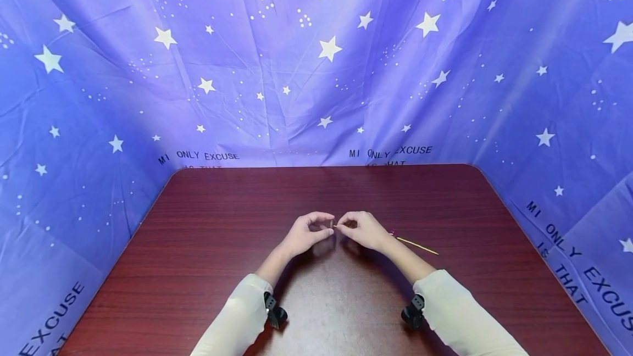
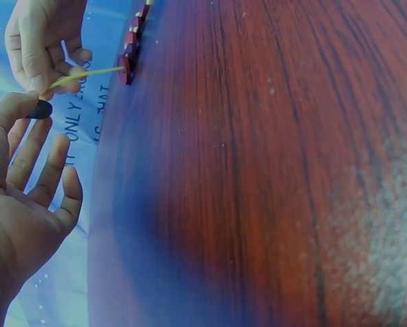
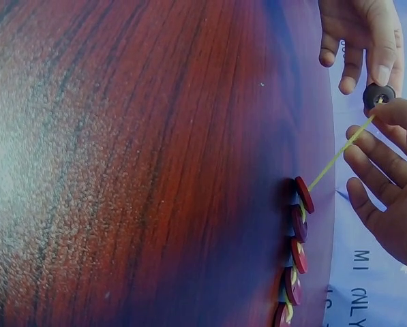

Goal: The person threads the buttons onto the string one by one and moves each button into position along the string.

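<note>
Between thumb and finger my left hand [image 1: 305,234] pinches a dark round button [image 3: 378,97] by its edge; its other fingers are spread. My right hand [image 1: 365,231] pinches a yellow cord [image 3: 341,151] close to that button, and the cord's end shows at the button's holes in the right wrist view. From the right fingers the cord runs down to a row of red and dark-red buttons [image 3: 299,255] threaded on it, lying on the table. The cord's far end [image 1: 420,246] sticks out past my right forearm.
The dark red wood-grain table [image 1: 222,224] lies under both hands. A blue-purple curtain [image 1: 277,70] with white stars and printed words hangs around its back and sides. A black wrist camera [image 1: 275,311] sits on the left sleeve, another black camera [image 1: 413,312] on the right.
</note>
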The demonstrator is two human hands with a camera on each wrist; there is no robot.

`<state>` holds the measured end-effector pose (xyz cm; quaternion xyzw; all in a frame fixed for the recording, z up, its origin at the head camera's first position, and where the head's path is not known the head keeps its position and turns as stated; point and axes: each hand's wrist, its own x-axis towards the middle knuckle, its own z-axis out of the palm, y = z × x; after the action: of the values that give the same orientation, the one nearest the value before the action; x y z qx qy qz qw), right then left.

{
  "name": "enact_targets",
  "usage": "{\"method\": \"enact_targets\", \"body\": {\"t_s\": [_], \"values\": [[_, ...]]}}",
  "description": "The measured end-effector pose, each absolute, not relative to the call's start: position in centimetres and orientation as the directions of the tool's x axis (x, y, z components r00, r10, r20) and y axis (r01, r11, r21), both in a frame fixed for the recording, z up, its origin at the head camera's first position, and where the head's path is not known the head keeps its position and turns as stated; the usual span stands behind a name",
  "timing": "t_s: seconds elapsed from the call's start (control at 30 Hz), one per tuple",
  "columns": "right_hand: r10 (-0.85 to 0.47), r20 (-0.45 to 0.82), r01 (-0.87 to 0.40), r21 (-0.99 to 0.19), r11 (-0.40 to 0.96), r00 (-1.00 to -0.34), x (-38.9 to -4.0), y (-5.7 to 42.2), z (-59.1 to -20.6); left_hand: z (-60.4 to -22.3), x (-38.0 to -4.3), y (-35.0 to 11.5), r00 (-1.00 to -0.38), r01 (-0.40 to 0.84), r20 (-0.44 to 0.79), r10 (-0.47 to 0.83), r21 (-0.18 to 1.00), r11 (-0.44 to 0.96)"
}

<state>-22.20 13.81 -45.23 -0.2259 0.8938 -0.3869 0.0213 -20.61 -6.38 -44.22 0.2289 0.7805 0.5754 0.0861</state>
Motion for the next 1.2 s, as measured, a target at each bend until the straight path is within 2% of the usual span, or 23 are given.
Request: {"method": "enact_targets", "body": {"t_s": [1.2], "values": [[-0.42, 0.135, -0.369, -0.751, 0.547, -0.897, -22.24, 13.86, -45.54, -44.95, -20.69, -5.74, -0.889, 0.29, 0.179, 0.421, 0.932, 0.216]]}}
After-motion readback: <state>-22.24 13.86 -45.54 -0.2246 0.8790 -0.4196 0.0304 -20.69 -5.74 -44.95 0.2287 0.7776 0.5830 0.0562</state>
